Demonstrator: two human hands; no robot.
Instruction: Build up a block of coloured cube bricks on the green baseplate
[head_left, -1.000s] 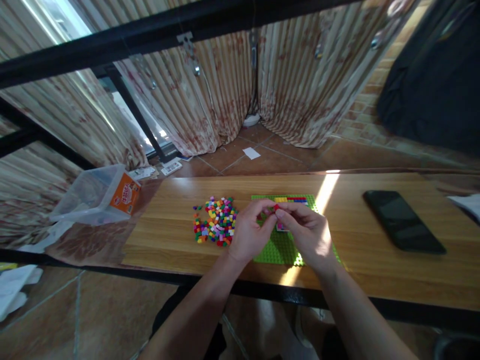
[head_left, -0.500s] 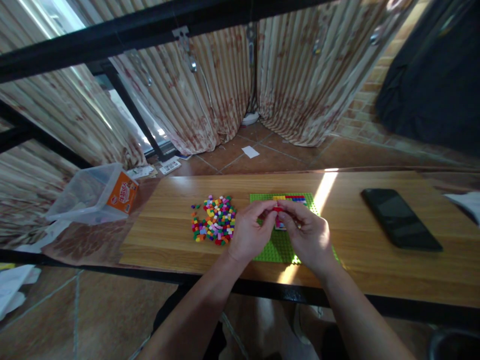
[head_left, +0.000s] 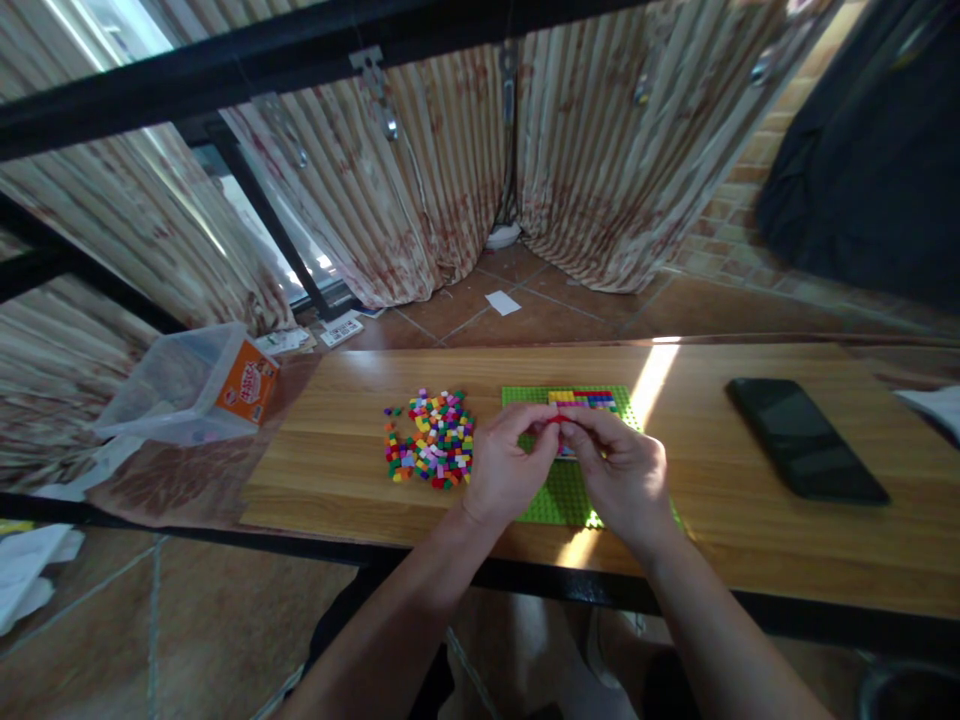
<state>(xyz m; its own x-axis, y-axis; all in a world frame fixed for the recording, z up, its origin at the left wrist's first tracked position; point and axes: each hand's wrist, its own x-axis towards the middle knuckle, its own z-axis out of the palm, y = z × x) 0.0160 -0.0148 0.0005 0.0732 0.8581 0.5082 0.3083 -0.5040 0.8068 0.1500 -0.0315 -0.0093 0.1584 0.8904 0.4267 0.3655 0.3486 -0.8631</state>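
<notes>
Pinching a mostly hidden red brick point(head_left: 556, 420), left hand point(head_left: 504, 472) and right hand point(head_left: 624, 474) partly mask the baseplate point(head_left: 551, 502).

A: How much of the green studded plastic baseplate point(head_left: 555, 500) shows?
B: Its middle is hidden under the left hand point(head_left: 504, 470) and the right hand point(head_left: 621, 470).
A: And the small red plastic piece point(head_left: 553, 421) pinched between their fingertips?
B: Too small to tell its shape. Left of the baseplate, the orange label point(head_left: 250, 382) on the clear plastic tub point(head_left: 180, 385) is unreadable. Far right of it, a white paper sheet point(head_left: 934, 408) is cut off by the picture's edge.
</notes>
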